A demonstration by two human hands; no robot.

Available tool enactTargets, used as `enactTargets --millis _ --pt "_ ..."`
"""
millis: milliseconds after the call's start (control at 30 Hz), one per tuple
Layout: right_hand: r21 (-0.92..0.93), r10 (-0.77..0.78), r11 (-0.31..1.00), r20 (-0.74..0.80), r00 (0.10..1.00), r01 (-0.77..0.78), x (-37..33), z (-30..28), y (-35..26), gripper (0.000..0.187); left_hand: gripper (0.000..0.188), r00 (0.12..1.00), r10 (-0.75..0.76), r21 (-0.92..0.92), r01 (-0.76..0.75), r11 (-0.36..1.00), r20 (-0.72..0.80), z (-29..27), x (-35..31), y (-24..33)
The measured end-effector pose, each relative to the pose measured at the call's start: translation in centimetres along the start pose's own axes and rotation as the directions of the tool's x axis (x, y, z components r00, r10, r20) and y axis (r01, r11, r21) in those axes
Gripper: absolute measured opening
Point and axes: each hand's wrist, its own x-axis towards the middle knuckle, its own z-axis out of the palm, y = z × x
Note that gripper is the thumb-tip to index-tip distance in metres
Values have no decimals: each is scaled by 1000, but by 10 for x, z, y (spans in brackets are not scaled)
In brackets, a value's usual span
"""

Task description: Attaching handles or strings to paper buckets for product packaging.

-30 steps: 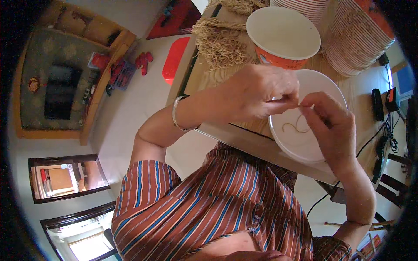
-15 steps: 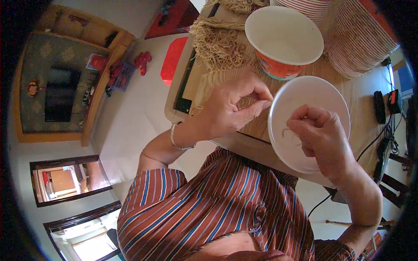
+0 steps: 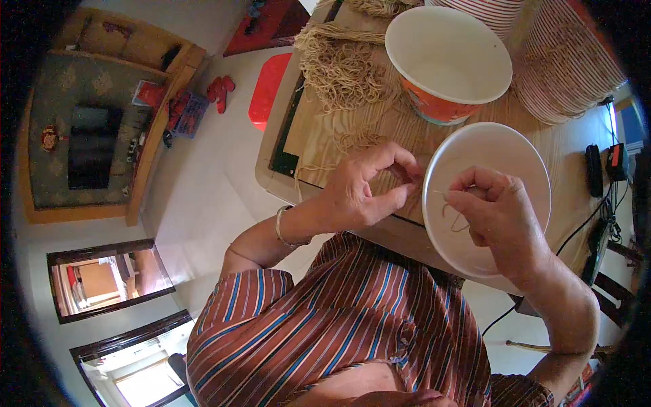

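My right hand (image 3: 502,220) is closed in a pinch over a round white bowl (image 3: 505,144), holding a thin tan strand (image 3: 460,226) that curls below the fingertips. Just left of the bowl's rim, my left hand (image 3: 373,184) has its thumb and forefinger pressed together; whatever they grip is too small to make out. A few loose strands (image 3: 359,139) lie on the wooden table behind that hand. Farther back is a tangled heap of tan, string-like strands (image 3: 342,74). Beside the heap stands a large paper tub (image 3: 441,108), white inside with a red printed outside.
Nested stacks of paper tubs (image 3: 569,68) lean at the back right. A black box with cables (image 3: 614,163) sits at the table's right edge. Beyond its left edge is a red stool (image 3: 266,91). The table (image 3: 319,152) has a dark strip along its left side.
The left hand has shifted slightly down and left, uncovering loose strands on the table. The right hand stays over the bowl, with its strand hanging in a different curl. The view has shifted slightly.
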Motion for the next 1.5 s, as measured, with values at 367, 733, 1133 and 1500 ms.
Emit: enactTargets --millis 367,733,1133,1500 --pt "-63 -126 990 -10 992 125 7 4 4 9 23 999 11 11 -11 1000 30 2 -1 -3" --pt "-54 -100 994 -5 995 99 8 6 1 9 22 1000 8 -40 -8 999 -5 5 -1 -2" --pt "-54 -67 996 1 998 67 6 8 -4 11 21 1000 17 7 -17 1000 -11 7 1 2" --pt "-101 -74 992 -7 997 73 8 11 -7 12 20 999 42 97 -39 995 -28 8 -1 0"
